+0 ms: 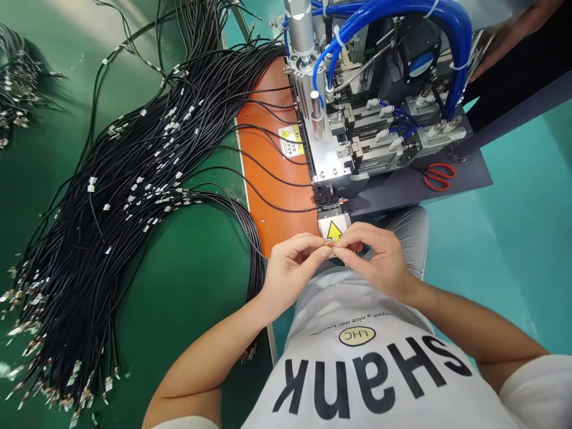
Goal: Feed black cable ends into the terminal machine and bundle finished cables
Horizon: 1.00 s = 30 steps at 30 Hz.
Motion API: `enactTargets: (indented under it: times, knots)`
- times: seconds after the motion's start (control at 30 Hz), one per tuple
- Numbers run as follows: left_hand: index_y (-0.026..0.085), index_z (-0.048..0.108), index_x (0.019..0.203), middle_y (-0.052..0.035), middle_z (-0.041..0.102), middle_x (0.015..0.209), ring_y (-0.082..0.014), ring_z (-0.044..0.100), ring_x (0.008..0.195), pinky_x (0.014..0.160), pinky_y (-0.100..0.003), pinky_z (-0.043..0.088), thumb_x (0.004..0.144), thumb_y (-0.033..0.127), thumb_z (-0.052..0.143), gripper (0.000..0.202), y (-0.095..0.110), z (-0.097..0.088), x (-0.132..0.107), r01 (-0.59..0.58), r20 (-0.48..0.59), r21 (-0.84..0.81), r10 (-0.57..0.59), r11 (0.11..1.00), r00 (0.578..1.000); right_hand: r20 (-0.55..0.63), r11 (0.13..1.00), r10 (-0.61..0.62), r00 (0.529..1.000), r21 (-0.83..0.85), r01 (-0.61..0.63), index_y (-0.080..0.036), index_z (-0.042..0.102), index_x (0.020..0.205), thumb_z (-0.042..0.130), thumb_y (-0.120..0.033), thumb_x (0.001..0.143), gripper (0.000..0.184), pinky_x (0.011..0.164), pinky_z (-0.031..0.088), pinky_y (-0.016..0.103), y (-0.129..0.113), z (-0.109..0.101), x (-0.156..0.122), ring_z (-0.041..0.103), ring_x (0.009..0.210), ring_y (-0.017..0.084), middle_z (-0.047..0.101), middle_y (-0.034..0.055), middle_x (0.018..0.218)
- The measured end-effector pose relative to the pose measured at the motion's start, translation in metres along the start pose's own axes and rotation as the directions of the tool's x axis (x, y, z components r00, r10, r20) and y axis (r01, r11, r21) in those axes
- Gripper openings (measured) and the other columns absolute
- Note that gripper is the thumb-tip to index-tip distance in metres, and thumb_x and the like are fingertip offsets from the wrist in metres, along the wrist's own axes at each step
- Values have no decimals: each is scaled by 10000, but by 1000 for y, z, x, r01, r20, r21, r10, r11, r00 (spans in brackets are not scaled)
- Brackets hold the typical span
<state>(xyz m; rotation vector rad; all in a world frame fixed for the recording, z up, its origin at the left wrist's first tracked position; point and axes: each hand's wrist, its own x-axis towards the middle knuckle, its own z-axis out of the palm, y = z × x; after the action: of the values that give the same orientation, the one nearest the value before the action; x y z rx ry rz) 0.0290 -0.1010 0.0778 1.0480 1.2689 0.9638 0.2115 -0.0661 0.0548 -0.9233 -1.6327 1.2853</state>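
My left hand (292, 268) and my right hand (378, 259) meet fingertip to fingertip in front of my chest, both pinched shut on a tiny piece I cannot make out. They hover just below the yellow warning label (334, 229) at the front of a small metal machine (353, 137). Several black cables (268, 173) cross the orange pad (263, 196) and end at the machine's left side.
A large heap of black cables with metal tags (120, 196) covers the green table (187, 286) on the left. Blue air hoses (402, 18) loop over the machine. Red-handled scissors (438, 176) lie on its grey base. Another person's arm (513, 36) shows at the top right.
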Motion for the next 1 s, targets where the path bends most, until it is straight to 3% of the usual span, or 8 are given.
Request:
enactTargets:
  times: [0.1, 0.2, 0.4, 0.57, 0.7, 0.93, 1.0]
  knots:
    - [204, 763, 1008, -39, 669, 887, -62, 516, 581, 527, -214, 430, 862, 243, 709, 160, -10, 1, 0, -43, -50, -30, 42, 999, 998, -13, 991, 128, 992, 48, -127, -207, 676, 809, 661, -163, 880, 85, 609, 425, 291, 4, 8, -3, 535, 649, 118, 634, -6, 760]
    - [209, 765, 991, -41, 622, 932, -72, 541, 598, 538, -236, 448, 883, 243, 678, 143, -15, -1, 1, -52, -23, -119, 50, 992, 998, 13, 982, 171, 985, 81, -171, -206, 673, 806, 670, -183, 880, 78, 614, 425, 292, 7, 9, -3, 537, 660, 120, 632, -6, 770]
    - [193, 733, 902, -24, 622, 895, -78, 560, 601, 560, -238, 454, 862, 211, 701, 54, -13, 1, 3, 44, -1, -229, -46, 972, 999, 35, 990, 123, 992, 72, -125, -204, 656, 788, 658, -142, 873, 105, 635, 420, 300, 8, 8, -2, 530, 691, 131, 628, -8, 753]
    - [185, 727, 878, -15, 607, 896, -63, 543, 579, 537, -225, 457, 839, 214, 723, 49, -15, 9, 3, -23, -117, -203, -1, 979, 993, 6, 991, 126, 992, 51, -126, -205, 633, 773, 641, -147, 886, 128, 625, 405, 301, 11, 14, -5, 498, 665, 127, 585, -16, 714]
    - [185, 726, 895, -8, 605, 834, -63, 521, 583, 551, -221, 439, 846, 219, 716, 61, -16, 12, 4, 2, -132, -207, -30, 978, 991, -13, 991, 125, 992, 37, -125, -207, 620, 766, 633, -146, 894, 143, 628, 403, 298, 13, 16, -5, 499, 672, 127, 579, -16, 716]
    - [173, 652, 847, 24, 561, 715, -60, 462, 547, 538, -222, 372, 835, 225, 720, 87, -20, 15, 5, 83, -130, -337, -133, 938, 983, -21, 997, -38, 999, -74, 36, -213, 625, 830, 616, -111, 885, 117, 670, 435, 308, 17, 18, -9, 540, 708, 137, 612, 4, 790]
    - [169, 638, 829, 26, 550, 719, -54, 444, 549, 532, -218, 349, 835, 230, 717, 100, -22, 16, 6, 81, -144, -343, -137, 936, 980, 10, 994, -33, 999, -101, 34, -217, 631, 845, 620, -117, 883, 108, 702, 446, 317, 18, 15, -8, 562, 720, 138, 625, 1, 806]
